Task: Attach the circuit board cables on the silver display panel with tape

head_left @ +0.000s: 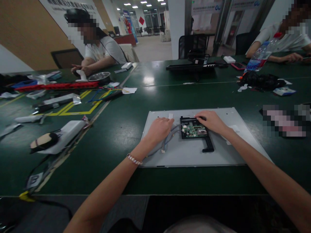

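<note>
Your right hand [212, 121], fingers bent, touches the frame [209, 144] on the panel [184, 157]; your left hand [158, 130] is half-curled nearby; grips unclear; the board [191, 130] looks light, fragile, so hold the frame's stiff edges

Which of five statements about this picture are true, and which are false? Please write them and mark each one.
1. The circuit board is over the grey panel. True.
2. The right hand is nearer to the black frame than the left hand. True.
3. The bracelet is on the right wrist. False: the bracelet is on the left.
4. Wires lie left of the board. True.
5. The table is white. False: the table is green.
</note>
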`<state>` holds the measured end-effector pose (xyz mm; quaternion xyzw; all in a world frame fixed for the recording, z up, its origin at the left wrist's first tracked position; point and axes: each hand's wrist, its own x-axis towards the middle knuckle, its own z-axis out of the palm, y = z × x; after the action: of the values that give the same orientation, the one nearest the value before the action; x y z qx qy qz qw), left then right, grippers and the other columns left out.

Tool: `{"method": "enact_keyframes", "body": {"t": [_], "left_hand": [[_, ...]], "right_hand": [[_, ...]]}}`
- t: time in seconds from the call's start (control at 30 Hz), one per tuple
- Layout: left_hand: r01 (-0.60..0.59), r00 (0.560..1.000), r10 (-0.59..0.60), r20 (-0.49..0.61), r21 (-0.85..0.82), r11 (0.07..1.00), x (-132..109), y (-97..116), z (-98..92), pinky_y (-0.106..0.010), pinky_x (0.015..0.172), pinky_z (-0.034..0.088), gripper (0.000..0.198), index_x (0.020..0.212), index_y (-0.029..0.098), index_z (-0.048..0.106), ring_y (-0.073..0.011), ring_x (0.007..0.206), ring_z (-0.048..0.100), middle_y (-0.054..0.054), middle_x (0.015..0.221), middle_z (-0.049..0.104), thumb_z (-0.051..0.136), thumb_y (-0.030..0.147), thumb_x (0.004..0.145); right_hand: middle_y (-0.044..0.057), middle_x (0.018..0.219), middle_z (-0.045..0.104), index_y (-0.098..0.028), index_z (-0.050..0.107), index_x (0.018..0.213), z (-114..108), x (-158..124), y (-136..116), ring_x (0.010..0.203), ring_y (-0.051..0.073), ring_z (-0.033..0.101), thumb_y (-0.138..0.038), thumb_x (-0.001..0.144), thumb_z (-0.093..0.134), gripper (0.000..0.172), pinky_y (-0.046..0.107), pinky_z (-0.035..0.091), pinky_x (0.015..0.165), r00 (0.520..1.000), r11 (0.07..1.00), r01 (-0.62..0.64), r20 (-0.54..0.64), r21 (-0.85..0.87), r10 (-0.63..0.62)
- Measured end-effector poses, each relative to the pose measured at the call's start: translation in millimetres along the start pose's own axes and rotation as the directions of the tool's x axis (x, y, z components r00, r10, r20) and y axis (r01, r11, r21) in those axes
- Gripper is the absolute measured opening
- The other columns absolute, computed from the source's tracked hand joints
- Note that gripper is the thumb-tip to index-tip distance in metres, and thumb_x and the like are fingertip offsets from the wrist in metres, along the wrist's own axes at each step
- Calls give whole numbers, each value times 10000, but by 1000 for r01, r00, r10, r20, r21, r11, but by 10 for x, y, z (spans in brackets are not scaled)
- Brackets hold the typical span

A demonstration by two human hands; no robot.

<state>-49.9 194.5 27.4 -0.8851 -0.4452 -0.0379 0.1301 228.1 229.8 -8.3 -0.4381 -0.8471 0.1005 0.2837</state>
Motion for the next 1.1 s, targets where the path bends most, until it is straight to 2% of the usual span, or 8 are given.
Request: {"method": "enact_keyframes", "body": {"t": [0.13,0.33,0.43,0.53,0.67,0.87,1.1], "left_hand": [[0,999,2,43,-34,999,7,-24,-34,-315,714,430,264,1097,145,633,-207,765,641,-101,839,697,449,235,930],[6,993,6,115,-108,994,-31,-94,-152,-293,707,455,444,1300,173,563,-206,826,658,-111,951,720,461,170,867],[6,995,11,99,-164,987,-34,-127,-144,-282,736,464,429,1296,162,564,-193,829,661,-99,946,725,440,176,885],[34,996,-21,89,-143,989,-19,-142,-90,-287,733,467,391,1269,165,584,-197,827,669,-100,935,727,424,197,914],[37,997,-29,73,-115,993,-10,-133,-31,-287,719,464,346,1215,175,614,-202,832,671,-100,909,721,414,209,934],[-15,999,20,31,-154,988,-22,-82,-30,-289,750,466,294,1092,143,650,-197,819,657,-98,822,704,411,192,927],[10,998,3,60,-213,977,-10,-147,-76,-288,784,483,352,1158,164,640,-196,870,670,-92,931,732,464,131,855]], "right_hand": [[64,1053,745,-219,730,1040,6,-19,-10,1007,239,684,-177,888,529,255,415,507,931,999,1000,-29,-13,0,29],[74,1119,728,-208,689,1139,-32,-55,-11,1051,250,674,-199,862,555,308,436,494,965,997,998,-50,-61,35,52],[81,1129,723,-189,685,1143,-65,-73,-15,1066,254,667,-185,857,553,316,444,481,985,993,998,-55,-101,31,58],[75,1127,725,-197,689,1134,-65,-79,-8,1065,250,667,-176,859,548,310,446,485,977,990,997,-69,-119,34,73],[80,1097,734,-197,703,1103,-17,-62,16,1044,243,673,-176,866,542,287,434,493,964,995,997,-46,-90,64,52],[67,1067,738,-233,728,1042,21,-29,33,1022,244,674,-169,850,564,260,446,500,941,999,999,-3,-39,52,5],[61,1005,744,-230,757,948,46,-13,62,978,231,675,-140,853,546,248,426,499,933,999,999,1,-42,52,2]]}}
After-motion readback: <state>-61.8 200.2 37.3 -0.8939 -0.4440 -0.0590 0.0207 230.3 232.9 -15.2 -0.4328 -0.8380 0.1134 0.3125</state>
